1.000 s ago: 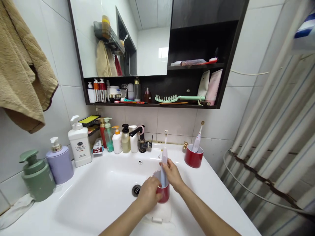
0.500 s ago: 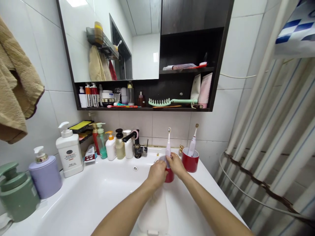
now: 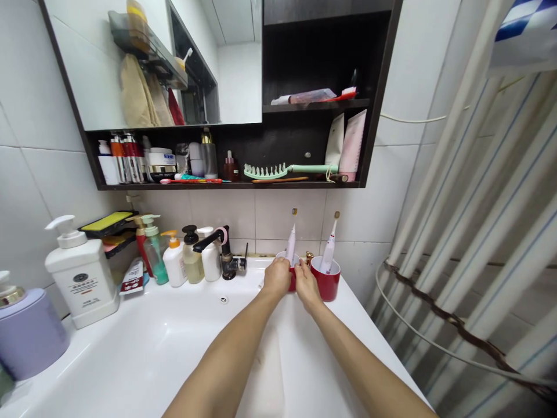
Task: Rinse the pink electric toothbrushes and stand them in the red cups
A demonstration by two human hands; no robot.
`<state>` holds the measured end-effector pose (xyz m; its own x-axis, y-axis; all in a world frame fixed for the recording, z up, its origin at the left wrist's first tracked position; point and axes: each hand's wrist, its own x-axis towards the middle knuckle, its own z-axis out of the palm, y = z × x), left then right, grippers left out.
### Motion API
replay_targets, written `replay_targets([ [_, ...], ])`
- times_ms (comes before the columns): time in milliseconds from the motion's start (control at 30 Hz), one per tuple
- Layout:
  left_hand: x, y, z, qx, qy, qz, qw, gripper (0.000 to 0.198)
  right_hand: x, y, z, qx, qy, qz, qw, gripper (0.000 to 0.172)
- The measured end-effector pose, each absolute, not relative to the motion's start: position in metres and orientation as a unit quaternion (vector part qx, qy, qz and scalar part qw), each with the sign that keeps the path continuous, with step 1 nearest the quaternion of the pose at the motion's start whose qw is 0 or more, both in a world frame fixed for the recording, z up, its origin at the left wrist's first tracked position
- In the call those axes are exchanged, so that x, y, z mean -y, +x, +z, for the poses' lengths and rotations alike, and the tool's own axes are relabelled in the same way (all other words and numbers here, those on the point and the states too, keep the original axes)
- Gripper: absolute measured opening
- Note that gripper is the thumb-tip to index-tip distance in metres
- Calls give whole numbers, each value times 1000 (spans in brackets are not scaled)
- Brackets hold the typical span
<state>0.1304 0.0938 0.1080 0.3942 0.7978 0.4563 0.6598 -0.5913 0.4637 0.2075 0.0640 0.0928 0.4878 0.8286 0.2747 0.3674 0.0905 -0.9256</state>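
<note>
Both hands meet around a red cup (image 3: 293, 284) at the back right of the sink rim. My left hand (image 3: 277, 277) wraps its left side with curled fingers. Pressed against its right side is my right hand (image 3: 307, 283); its fingertips are partly hidden. A pale electric toothbrush (image 3: 291, 244) stands in this cup, head up. Close to the right hand is a second red cup (image 3: 327, 285), holding another pale electric toothbrush (image 3: 328, 248) that leans right.
A black faucet (image 3: 225, 255) stands left of the hands. Several pump bottles (image 3: 174, 261) line the sink's back left. Above hangs a dark cabinet (image 3: 313, 139) with a mirror and a green hairbrush (image 3: 267, 170). White radiator pipes (image 3: 456, 232) fill the right side.
The toothbrush has gone down into the cup, and my right hand has moved from it to the cup's side. The cup and both hands are now farther back, near the second cup.
</note>
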Motion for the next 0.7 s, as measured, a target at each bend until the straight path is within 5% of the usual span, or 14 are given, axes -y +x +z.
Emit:
replay_targets([
  [267,-81,123,115,-435,797,399,129,31,-53,206,101,472,-616,191,601,37],
  [400,-52,105,133,-411,664,502,371,51,-23,192,124,506,-570,192,619,50],
  [500,-20,89,155,-247,576,536,566,72,7,174,152,537,-510,221,635,57],
  [700,28,65,182,-118,521,527,661,81,53,148,187,519,-292,390,703,66],
])
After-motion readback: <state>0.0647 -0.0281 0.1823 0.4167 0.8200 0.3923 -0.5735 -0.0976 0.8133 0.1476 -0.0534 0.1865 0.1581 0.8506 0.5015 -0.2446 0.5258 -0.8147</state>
